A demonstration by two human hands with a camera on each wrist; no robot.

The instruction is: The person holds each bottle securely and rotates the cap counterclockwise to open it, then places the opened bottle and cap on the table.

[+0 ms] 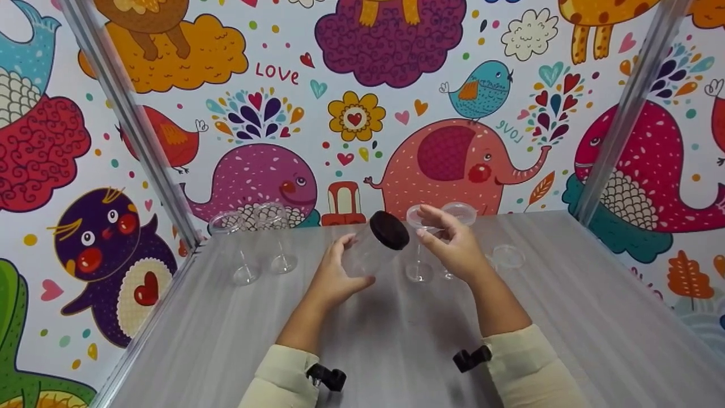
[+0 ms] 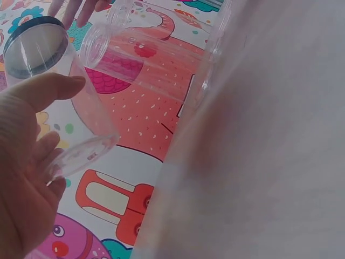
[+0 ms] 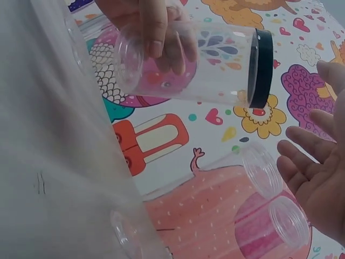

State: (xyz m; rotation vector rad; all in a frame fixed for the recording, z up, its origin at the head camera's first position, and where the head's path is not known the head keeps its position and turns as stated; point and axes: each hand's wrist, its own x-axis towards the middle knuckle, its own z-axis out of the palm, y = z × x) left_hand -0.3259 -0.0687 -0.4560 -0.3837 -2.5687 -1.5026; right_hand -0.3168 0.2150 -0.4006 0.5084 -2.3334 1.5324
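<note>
My left hand [image 1: 334, 279] grips a clear plastic jar [image 1: 361, 259] around its side, thumb on one side and fingers on the other. The jar is tilted above the table, and a black lid [image 1: 389, 230] covers its mouth. In the right wrist view the lid [image 3: 262, 69] sits on the end of the see-through jar [image 3: 223, 67], which looks empty. My right hand [image 1: 457, 246] hovers beside the lid with fingers spread and holds nothing. Behind it stand two clear jars [image 1: 419, 272] without black lids, partly hidden by that hand.
Two more clear jars [image 1: 245, 275] stand at the back left of the grey table [image 1: 396, 351]. A clear round piece [image 1: 508, 256] lies at the back right. A cartoon-printed wall [image 1: 351, 68] rises behind the table, with metal posts [image 1: 136, 124] at both sides.
</note>
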